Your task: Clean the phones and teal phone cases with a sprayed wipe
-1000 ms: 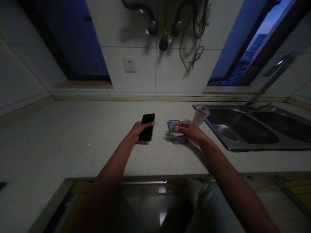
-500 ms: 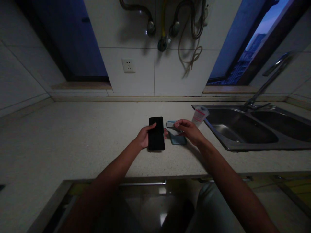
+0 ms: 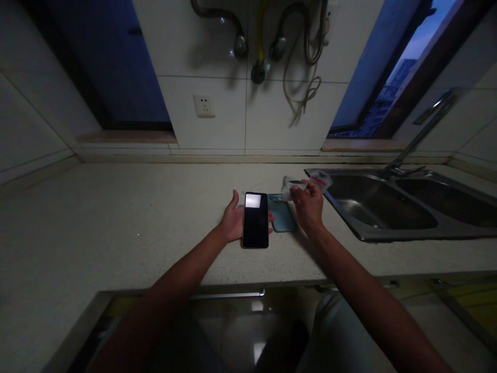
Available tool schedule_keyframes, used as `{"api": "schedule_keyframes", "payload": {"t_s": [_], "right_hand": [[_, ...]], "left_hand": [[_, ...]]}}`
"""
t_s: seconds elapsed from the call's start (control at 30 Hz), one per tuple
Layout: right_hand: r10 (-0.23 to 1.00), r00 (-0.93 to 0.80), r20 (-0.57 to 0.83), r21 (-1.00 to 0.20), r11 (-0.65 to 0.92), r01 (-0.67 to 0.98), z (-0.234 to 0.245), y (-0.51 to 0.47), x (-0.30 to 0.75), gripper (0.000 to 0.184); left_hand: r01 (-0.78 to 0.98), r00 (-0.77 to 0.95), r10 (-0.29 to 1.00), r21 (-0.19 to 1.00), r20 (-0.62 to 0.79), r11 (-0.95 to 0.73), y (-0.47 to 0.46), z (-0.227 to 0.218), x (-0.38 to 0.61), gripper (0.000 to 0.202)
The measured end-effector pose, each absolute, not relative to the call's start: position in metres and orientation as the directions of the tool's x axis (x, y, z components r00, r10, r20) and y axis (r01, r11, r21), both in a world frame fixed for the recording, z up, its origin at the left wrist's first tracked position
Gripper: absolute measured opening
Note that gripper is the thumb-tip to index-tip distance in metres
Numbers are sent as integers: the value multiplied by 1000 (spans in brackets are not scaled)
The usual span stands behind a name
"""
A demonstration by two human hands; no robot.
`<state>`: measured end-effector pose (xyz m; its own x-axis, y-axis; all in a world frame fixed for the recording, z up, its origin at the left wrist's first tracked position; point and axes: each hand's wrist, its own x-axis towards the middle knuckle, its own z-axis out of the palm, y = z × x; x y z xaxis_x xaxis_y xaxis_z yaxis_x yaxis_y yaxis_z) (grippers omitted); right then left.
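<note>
A black smartphone point(image 3: 255, 223) lies screen up across the fingers of my left hand point(image 3: 232, 223). My left thumb is raised clear of the screen, and fingertips show past the phone's right edge. A bright reflection or light patch sits at the top of the screen. To its right, a teal phone case point(image 3: 282, 215) rests on the counter. My right hand point(image 3: 309, 204) pinches a crumpled white sheet point(image 3: 288, 186), perhaps a tissue or wipe, above the case. Just behind that hand is a clear plastic cup or bag point(image 3: 321, 180) with a red stripe, partly hidden.
The pale countertop point(image 3: 155, 217) runs to the tiled wall. At right a double steel sink point(image 3: 382, 207) with a faucet point(image 3: 421, 132) is set into it. Hoses point(image 3: 298, 31) and a wall socket point(image 3: 204, 105) are above the counter. A drawer handle point(image 3: 229, 295) is below the front edge.
The phone has shifted slightly right and nearer, and my left thumb has lifted off its screen. My right hand has moved up and right with the white sheet, uncovering more of the phone case.
</note>
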<state>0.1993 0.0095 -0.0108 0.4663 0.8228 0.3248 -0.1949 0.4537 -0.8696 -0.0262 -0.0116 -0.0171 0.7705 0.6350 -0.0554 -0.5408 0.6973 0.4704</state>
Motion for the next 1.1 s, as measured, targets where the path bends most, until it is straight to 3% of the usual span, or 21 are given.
{"api": "schedule_keyframes", "payload": {"t_s": [0.13,0.23,0.33,0.5,0.63,0.87,1.0,1.1], "right_hand": [[793,282,540,-834,549,52,-15,3,181,31],[740,-131,660,-685,664,298,-20,-4,168,26],[653,-468,595,-522,757,393,-28,-11,160,34],[531,-686,498,-379,845,378,-32,-27,155,44],[397,-802,446,-309,909,279,-25,-42,157,37],[284,-845,454,-351,928,124,-17,-48,165,28],[289,-832,473,-250,950,187,-19,-45,164,33],[368,-799,475,-171,930,326,-22,-41,163,45]], "left_hand": [[-557,756,651,458,-66,693,-14,-13,-23,99],[-596,723,688,443,-68,670,-17,-10,-19,93],[-640,666,740,442,-88,629,-17,-8,-15,87],[-675,553,811,467,-192,571,-14,-8,-14,87],[-682,497,834,485,-241,547,-12,-6,-17,90],[-678,446,866,546,-225,491,-12,-7,-18,86],[-649,468,856,572,-220,501,-9,-10,-18,86],[-634,513,833,562,-209,531,-9,-10,-17,89]]}}
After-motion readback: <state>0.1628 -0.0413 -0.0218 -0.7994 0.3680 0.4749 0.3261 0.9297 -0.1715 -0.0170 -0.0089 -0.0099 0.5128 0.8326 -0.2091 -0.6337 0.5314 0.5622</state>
